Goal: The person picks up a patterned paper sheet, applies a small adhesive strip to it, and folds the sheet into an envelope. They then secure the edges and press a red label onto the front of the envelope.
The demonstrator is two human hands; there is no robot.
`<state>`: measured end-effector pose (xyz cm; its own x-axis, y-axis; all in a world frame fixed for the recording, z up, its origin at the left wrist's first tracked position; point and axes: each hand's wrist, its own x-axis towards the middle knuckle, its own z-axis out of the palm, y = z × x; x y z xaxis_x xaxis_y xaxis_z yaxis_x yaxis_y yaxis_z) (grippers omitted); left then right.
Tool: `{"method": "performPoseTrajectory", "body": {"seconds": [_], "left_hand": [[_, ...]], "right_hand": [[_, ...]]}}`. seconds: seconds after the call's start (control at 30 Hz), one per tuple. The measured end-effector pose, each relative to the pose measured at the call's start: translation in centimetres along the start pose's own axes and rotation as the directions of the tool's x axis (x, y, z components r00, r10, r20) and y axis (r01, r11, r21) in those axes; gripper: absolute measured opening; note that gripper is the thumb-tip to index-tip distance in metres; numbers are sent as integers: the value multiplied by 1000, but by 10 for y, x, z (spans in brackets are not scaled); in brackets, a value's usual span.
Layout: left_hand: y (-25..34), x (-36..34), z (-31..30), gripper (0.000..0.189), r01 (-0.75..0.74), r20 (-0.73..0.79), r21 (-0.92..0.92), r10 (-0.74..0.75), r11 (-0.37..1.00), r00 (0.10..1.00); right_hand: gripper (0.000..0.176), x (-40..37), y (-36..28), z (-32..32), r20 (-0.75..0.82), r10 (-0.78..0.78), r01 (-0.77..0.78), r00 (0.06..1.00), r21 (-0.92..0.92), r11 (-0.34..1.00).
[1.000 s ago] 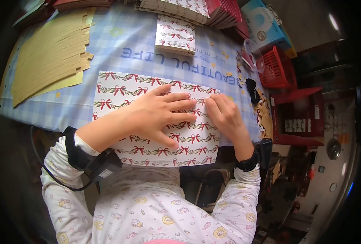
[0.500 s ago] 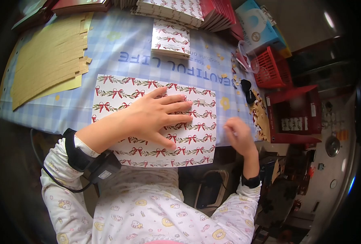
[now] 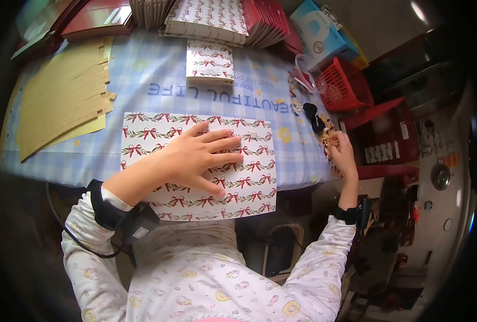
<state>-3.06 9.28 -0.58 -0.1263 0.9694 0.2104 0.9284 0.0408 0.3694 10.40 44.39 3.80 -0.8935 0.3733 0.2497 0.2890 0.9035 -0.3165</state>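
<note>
A white sheet printed with red bows and green garlands (image 3: 249, 201) lies at the table's front edge. My left hand (image 3: 195, 158) rests flat on it, fingers spread. A small pale patch shows on the sheet near its upper right. My right hand (image 3: 341, 153) is at the table's right edge, over a pile of small tan and red scraps (image 3: 327, 140). Its fingers are closed together at the scraps; what they hold, if anything, is too small to make out. Just beyond it lies a black object (image 3: 315, 118).
Tan strips (image 3: 61, 96) lie at the left. Behind the sheet stand a small patterned stack (image 3: 210, 60), larger patterned stacks (image 3: 206, 19) and red folded pieces (image 3: 265, 24). At right are a red basket (image 3: 346, 86), a blue box (image 3: 322, 35) and a red box (image 3: 381, 137).
My right hand has moved right and away from my body, from beside the sheet to the scraps. My left hand remains spread on the sheet. The camera view has shifted slightly.
</note>
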Motion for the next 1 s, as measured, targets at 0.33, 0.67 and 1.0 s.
{"method": "performPoseTrajectory", "body": {"seconds": [0.33, 0.67, 1.0], "left_hand": [[-1, 0, 1, 63, -2, -5, -16, 1, 1000, 1000], [-1, -1, 1, 64, -7, -23, -23, 7, 1000, 1000], [-2, -1, 3, 64, -12, -28, -26, 12, 1000, 1000]], "right_hand": [[13, 10, -7, -9, 4, -78, 78, 997, -110, 991], [10, 21, -1, -4, 127, 163, -135, 978, -203, 970], [12, 21, 31, -1, 89, 54, -66, 995, 136, 989]]}}
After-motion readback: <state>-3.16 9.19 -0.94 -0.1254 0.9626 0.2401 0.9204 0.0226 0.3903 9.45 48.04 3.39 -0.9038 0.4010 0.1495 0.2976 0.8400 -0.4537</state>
